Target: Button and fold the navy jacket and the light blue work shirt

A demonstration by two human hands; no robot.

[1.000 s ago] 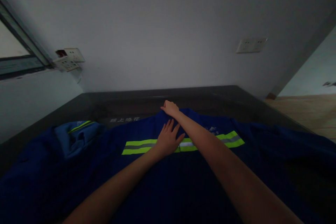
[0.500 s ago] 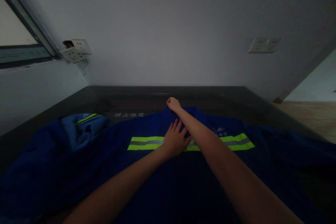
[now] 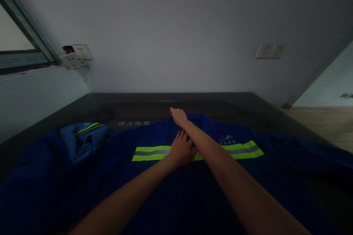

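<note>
A dark blue work jacket (image 3: 154, 180) lies spread front up, with a yellow-green and grey reflective stripe (image 3: 153, 153) across its chest and white printing on one side. My left hand (image 3: 181, 148) rests flat on the chest by the middle of the stripe, fingers apart. Crossing above it, my right hand (image 3: 179, 116) is at the left side of the jacket's collar (image 3: 197, 117), its fingers curled over the edge. Those fingertips are partly hidden. My right forearm covers part of the front and stripe.
Beneath the jacket is a dark table (image 3: 215, 99) against a pale wall (image 3: 165, 44). A bunched lighter blue cloth part with a yellow stripe (image 3: 89, 128) lies at the left. Wall sockets (image 3: 271, 50) are at the right, more at the left.
My right hand has moved slightly left along the collar and its fingers lie lower. My left hand stays on the chest. The whole view has shifted a little.
</note>
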